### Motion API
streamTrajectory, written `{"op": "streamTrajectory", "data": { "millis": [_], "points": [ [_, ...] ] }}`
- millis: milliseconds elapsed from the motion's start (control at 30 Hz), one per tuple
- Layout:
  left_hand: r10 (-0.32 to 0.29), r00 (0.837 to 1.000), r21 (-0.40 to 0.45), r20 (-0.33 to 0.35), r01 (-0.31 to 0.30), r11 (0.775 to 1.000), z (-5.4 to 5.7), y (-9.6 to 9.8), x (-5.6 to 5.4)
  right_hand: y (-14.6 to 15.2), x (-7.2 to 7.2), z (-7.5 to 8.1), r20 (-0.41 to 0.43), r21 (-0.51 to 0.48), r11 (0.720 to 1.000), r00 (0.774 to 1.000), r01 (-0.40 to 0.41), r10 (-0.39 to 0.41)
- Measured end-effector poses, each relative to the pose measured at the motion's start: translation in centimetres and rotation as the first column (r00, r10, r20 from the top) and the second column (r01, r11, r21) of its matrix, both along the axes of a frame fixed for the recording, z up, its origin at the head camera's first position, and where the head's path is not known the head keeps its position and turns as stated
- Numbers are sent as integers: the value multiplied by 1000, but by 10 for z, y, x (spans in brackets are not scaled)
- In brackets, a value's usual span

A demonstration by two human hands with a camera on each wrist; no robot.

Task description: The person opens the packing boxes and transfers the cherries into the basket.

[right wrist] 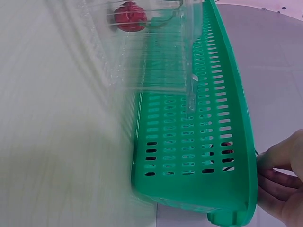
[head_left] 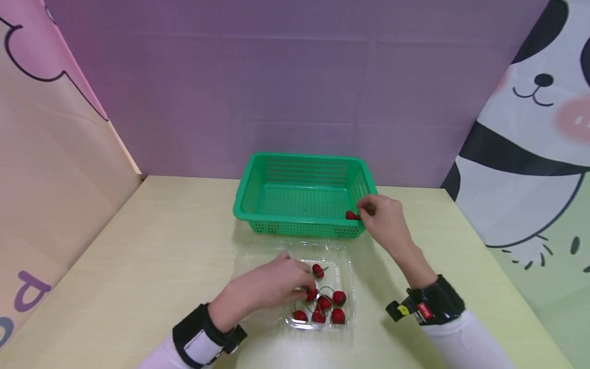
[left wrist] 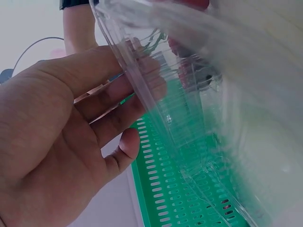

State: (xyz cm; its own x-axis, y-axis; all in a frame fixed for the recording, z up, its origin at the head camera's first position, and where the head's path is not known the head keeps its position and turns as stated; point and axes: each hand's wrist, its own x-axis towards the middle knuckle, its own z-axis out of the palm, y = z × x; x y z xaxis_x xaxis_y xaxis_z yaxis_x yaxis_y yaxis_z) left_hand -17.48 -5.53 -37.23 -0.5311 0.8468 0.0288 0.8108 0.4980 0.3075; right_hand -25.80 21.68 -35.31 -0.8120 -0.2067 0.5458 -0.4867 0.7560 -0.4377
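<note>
My right hand [head_left: 386, 223] is at the front right corner of a green plastic basket [head_left: 295, 221], thumb and fingertips pinching a thin stem. Red cherries [head_left: 351, 215] hang from or lie below those fingertips, just inside the rim. Red also shows through the basket's slots in the right wrist view. My left hand [head_left: 272, 283] reaches over a clear plastic box [head_left: 348, 287] with several red cherries [head_left: 338, 315] in it. Its fingertips are right at a cherry [head_left: 312, 293] and, in the left wrist view, at green stems [left wrist: 154, 41]; I cannot tell whether they pinch one.
Box and basket stand close together on a pale wooden table [head_left: 175, 246], the basket behind. The box's clear lid [head_left: 249, 259] lies folded out to the left, partly under my left hand. A purple cloth [head_left: 295, 92] rises behind the table, with printed panels at both sides.
</note>
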Motion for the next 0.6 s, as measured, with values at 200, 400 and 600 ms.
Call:
{"op": "streamTrajectory", "data": {
  "millis": [200,400,600],
  "points": [
    [7,1000,-5,5,-7,1000,0,2,2,0,1,1,10,2,1000,1000,4,-4],
    [9,1000,-21,-4,-9,1000,0,4,4,0,3,2,33,3,1000,999,8,-8],
    [5,1000,-30,-11,-5,1000,-1,5,5,0,3,2,50,11,1000,998,27,-28]
  ]
}}
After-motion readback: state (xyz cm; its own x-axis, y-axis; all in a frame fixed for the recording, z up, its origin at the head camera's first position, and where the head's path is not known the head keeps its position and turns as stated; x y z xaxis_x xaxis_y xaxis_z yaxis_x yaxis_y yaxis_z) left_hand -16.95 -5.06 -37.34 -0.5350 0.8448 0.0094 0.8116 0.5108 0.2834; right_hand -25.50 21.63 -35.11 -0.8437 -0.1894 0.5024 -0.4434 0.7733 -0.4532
